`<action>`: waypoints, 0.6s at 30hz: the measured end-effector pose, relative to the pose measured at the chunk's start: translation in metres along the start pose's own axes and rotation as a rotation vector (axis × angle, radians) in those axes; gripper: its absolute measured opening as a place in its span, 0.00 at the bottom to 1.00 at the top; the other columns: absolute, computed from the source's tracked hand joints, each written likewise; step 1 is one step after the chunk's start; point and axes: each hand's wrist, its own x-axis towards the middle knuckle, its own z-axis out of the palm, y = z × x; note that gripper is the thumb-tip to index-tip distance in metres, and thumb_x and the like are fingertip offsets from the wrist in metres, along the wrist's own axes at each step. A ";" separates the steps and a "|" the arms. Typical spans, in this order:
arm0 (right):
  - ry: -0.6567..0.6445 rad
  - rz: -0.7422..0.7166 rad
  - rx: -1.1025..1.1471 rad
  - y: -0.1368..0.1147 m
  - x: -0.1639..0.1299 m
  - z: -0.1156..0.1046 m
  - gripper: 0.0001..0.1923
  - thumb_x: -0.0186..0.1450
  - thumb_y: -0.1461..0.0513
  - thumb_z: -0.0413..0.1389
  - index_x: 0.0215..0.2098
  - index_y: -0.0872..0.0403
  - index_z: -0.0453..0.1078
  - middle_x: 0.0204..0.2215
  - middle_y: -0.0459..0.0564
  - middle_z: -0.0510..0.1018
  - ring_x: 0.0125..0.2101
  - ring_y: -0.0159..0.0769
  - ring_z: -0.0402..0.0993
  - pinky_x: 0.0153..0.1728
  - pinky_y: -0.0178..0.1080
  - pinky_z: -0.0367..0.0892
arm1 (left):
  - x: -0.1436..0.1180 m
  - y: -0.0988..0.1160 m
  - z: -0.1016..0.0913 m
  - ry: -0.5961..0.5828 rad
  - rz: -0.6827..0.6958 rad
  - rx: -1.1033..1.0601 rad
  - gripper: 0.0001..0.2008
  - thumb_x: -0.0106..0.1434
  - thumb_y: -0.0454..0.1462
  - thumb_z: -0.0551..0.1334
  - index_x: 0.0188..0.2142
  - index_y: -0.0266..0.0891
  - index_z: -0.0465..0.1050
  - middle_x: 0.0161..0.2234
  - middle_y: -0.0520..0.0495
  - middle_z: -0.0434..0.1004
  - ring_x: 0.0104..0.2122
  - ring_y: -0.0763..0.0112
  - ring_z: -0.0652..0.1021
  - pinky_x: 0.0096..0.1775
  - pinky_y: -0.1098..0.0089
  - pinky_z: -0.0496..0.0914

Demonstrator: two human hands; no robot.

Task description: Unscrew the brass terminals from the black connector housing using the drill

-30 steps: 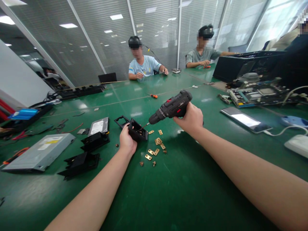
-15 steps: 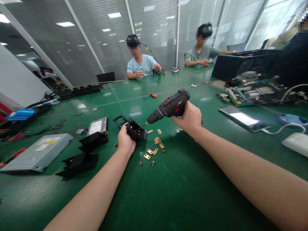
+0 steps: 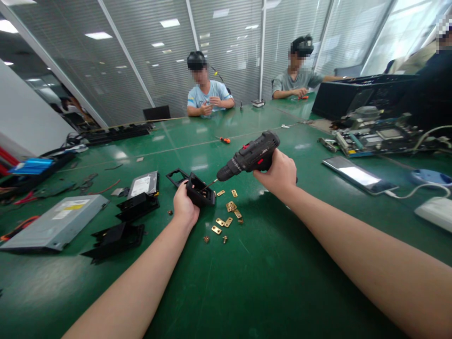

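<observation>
A: State the condition of both hands.

B: The right hand [image 3: 277, 173], right of frame centre, is wrapped around the grip of a black cordless drill [image 3: 251, 157]; the fingers are curled tight on the handle. The left hand [image 3: 184, 207], just left of centre, clasps a small black plastic bracket [image 3: 200, 190] from the near side and holds it tilted above the green table [image 3: 268, 273].

A: Position of the drill relative to the bracket?

B: The drill body points down and to the left. Its bit [image 3: 210, 184] meets the bracket's upper face. Whether the bit is seated in a screw cannot be told.

A: List items immediately around the work.

B: Small brass plates and screws [image 3: 229, 216] lie scattered on the table just below and right of the bracket. A second black frame [image 3: 175, 176] lies flat directly behind the bracket. A hard drive [image 3: 143, 184] lies to the left of it, with two more black brackets [image 3: 125, 221] below that and a grey optical drive [image 3: 56, 226] at the left edge.

A: Items further out?

B: A phone [image 3: 356, 175] lies in the right of the frame, with a circuit board [image 3: 374, 139] above it. An orange-handled screwdriver [image 3: 224, 140] lies above centre. Two seated people [image 3: 208, 96] occupy the far side of the table, at upper centre.
</observation>
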 end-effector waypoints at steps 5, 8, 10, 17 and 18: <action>-0.001 0.003 -0.006 0.000 -0.001 0.000 0.22 0.55 0.53 0.64 0.44 0.51 0.67 0.40 0.61 0.83 0.42 0.59 0.79 0.41 0.51 0.68 | 0.000 0.000 0.000 0.009 -0.016 -0.034 0.07 0.62 0.43 0.66 0.35 0.42 0.76 0.32 0.48 0.81 0.36 0.61 0.82 0.42 0.63 0.78; 0.004 0.001 -0.004 0.000 0.000 0.000 0.22 0.55 0.52 0.64 0.43 0.51 0.67 0.40 0.60 0.83 0.41 0.58 0.79 0.40 0.51 0.68 | 0.000 0.000 0.000 0.010 -0.024 -0.040 0.09 0.61 0.44 0.67 0.36 0.41 0.76 0.33 0.48 0.81 0.37 0.60 0.83 0.43 0.62 0.78; 0.009 0.001 -0.003 0.000 0.000 0.000 0.21 0.55 0.52 0.64 0.43 0.51 0.67 0.39 0.59 0.83 0.40 0.58 0.79 0.40 0.50 0.68 | 0.001 0.000 -0.001 0.009 -0.027 -0.042 0.09 0.61 0.44 0.67 0.36 0.41 0.76 0.33 0.48 0.81 0.37 0.60 0.83 0.44 0.62 0.78; 0.035 0.003 0.004 0.000 -0.002 0.002 0.19 0.53 0.52 0.63 0.39 0.49 0.66 0.35 0.56 0.82 0.36 0.54 0.78 0.38 0.48 0.67 | 0.001 -0.001 -0.003 0.027 -0.007 -0.043 0.09 0.60 0.43 0.68 0.35 0.41 0.76 0.33 0.49 0.81 0.38 0.60 0.83 0.44 0.63 0.77; 0.040 0.003 0.006 0.000 -0.002 0.002 0.19 0.53 0.52 0.63 0.39 0.49 0.66 0.35 0.56 0.82 0.36 0.54 0.78 0.38 0.48 0.67 | 0.001 -0.001 -0.003 0.028 -0.002 -0.040 0.09 0.60 0.43 0.68 0.36 0.41 0.76 0.33 0.49 0.82 0.38 0.61 0.83 0.45 0.63 0.77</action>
